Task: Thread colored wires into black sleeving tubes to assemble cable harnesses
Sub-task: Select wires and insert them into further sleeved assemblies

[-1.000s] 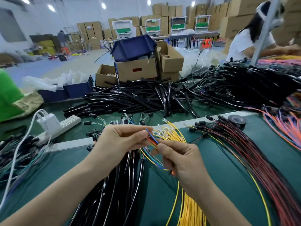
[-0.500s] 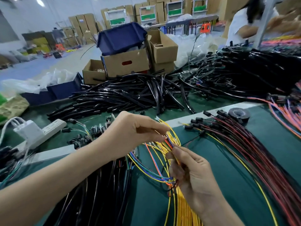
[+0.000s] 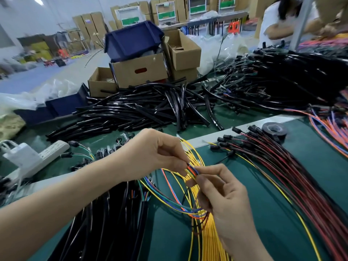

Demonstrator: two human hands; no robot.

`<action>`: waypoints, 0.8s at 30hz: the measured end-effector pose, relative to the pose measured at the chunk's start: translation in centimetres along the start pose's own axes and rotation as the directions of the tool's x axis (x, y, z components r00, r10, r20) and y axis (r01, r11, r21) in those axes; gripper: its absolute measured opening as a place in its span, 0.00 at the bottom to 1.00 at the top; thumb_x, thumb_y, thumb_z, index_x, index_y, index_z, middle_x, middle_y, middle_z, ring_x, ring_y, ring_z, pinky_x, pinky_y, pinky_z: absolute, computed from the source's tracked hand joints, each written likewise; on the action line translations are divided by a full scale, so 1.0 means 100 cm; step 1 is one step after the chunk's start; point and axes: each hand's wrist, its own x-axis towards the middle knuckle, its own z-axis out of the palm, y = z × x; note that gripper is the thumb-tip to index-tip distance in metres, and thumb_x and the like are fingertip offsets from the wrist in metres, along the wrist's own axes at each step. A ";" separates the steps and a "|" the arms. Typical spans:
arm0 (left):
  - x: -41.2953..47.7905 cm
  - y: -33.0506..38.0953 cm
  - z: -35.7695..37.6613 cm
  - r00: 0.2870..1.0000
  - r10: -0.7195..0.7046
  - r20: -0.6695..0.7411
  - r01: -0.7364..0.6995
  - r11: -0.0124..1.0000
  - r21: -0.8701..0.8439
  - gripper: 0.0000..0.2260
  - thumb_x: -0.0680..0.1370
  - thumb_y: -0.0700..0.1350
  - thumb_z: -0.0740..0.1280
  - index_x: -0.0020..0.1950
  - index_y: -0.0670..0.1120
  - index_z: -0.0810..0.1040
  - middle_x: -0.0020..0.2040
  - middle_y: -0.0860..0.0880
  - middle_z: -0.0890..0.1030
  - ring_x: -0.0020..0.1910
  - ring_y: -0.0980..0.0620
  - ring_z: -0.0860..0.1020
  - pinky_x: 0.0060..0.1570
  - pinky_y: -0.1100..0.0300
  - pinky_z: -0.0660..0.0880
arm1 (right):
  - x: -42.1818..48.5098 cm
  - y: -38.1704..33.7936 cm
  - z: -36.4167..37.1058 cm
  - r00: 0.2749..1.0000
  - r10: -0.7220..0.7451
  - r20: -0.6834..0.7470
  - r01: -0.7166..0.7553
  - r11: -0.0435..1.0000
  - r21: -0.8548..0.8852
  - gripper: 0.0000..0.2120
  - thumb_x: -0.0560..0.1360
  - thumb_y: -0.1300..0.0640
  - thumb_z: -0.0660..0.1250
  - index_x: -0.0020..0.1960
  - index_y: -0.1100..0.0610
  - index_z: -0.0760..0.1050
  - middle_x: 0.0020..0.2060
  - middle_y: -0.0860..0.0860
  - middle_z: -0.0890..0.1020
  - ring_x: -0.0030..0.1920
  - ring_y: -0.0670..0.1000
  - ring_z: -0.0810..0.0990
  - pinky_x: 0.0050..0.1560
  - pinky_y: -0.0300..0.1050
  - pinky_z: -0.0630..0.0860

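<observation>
My left hand [image 3: 156, 157] and my right hand [image 3: 224, 200] meet over the green mat, both pinching the ends of a small bunch of colored wires [image 3: 192, 171], orange, blue and green. The bunch loops down and left [image 3: 169, 200] between my hands. Under them lies a bundle of yellow wires [image 3: 209, 238]. Sleeved black harnesses [image 3: 105, 219] lie below my left forearm. A loose heap of black sleeving tubes [image 3: 143, 110] covers the table beyond.
Red and dark wires with black connectors [image 3: 282, 172] fan out at right, beside a roll of black tape [image 3: 275, 129]. A white power strip [image 3: 50, 151] sits at left. Cardboard boxes [image 3: 139, 70] and a blue bin [image 3: 131, 40] stand behind. Another person [image 3: 282, 21] works at far right.
Both hands have shifted right and slightly down with the wire ends still pinched. The loop of colored wires between them has grown longer and hangs lower left.
</observation>
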 end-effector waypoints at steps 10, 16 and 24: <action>0.095 -0.046 -0.020 0.956 -0.246 -0.161 0.263 0.960 0.099 0.08 0.77 0.45 0.68 0.50 0.42 0.83 0.46 0.42 0.84 0.45 0.47 0.83 0.51 0.54 0.79 | 0.005 0.020 -0.009 0.980 -0.125 -0.152 0.066 0.938 -0.340 0.10 0.68 0.64 0.74 0.37 0.48 0.82 0.31 0.49 0.83 0.32 0.42 0.78 0.36 0.32 0.74; 0.174 -0.105 -0.008 0.720 -0.417 -0.555 0.618 0.750 0.238 0.19 0.76 0.50 0.69 0.60 0.39 0.74 0.57 0.41 0.79 0.56 0.42 0.77 0.52 0.54 0.73 | 0.008 0.030 -0.014 0.978 -0.114 -0.177 0.020 0.886 -0.464 0.10 0.69 0.60 0.75 0.35 0.45 0.81 0.31 0.48 0.83 0.32 0.43 0.79 0.35 0.32 0.75; 0.167 -0.087 -0.037 0.532 -0.179 -0.828 0.438 0.895 0.088 0.10 0.76 0.46 0.68 0.53 0.43 0.81 0.52 0.42 0.82 0.54 0.44 0.78 0.52 0.58 0.72 | 0.014 0.034 -0.018 0.979 -0.088 -0.182 -0.012 0.873 -0.487 0.08 0.70 0.58 0.74 0.36 0.46 0.81 0.31 0.48 0.83 0.33 0.46 0.80 0.35 0.34 0.76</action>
